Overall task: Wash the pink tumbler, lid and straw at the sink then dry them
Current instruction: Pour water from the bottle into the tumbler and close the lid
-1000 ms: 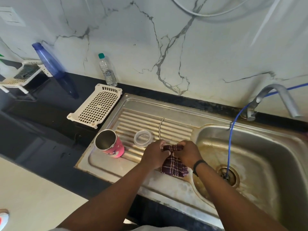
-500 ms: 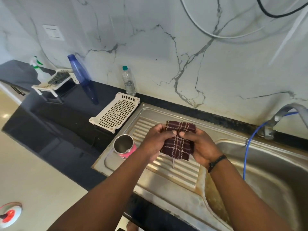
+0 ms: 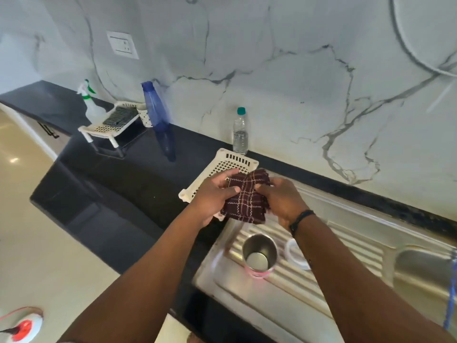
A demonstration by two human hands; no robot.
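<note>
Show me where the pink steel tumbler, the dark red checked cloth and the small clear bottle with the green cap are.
pink steel tumbler [image 3: 259, 253]: head view, inner steel wall.
dark red checked cloth [image 3: 246, 199]: head view, middle of the fabric.
small clear bottle with green cap [image 3: 240, 134]: head view, clear body.

Your pink tumbler [image 3: 259, 253] stands upright, open, on the ribbed drainboard [image 3: 346, 246]; the clear lid [image 3: 295, 256] lies just beside it, partly hidden.

White veined marble wall [image 3: 272, 82] rises behind a black counter [image 3: 123, 174].
</note>
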